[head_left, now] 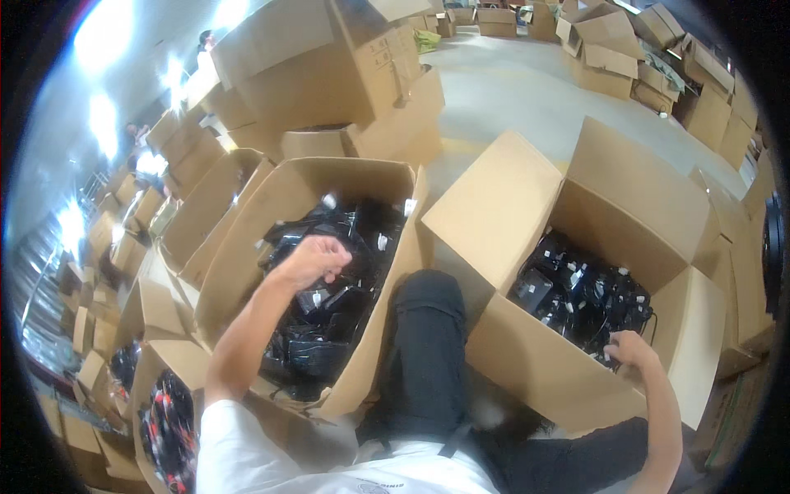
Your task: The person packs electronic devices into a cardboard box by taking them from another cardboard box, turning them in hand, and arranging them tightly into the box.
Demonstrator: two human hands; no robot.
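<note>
My left hand [317, 258] hovers over the left cardboard box [212, 272], fingers curled together; whatever they hold, if anything, cannot be made out. Beneath it lie black items in shiny clear plastic bags [317, 350], several with white labels. My right hand [632, 351] reaches inside the near right edge of the open right-hand box [543, 362]. Its fingers close at a small pale part among black cabled pieces that look like power adapters [572, 288]; the thing in its grip is too small to name.
Between the two boxes is my dark-trousered knee [429, 329]. A tall carton [313, 66] stands behind the left box. At lower left, another carton holds red and black items [169, 428]. More cartons [605, 62] line the far right, past the grey floor [502, 90].
</note>
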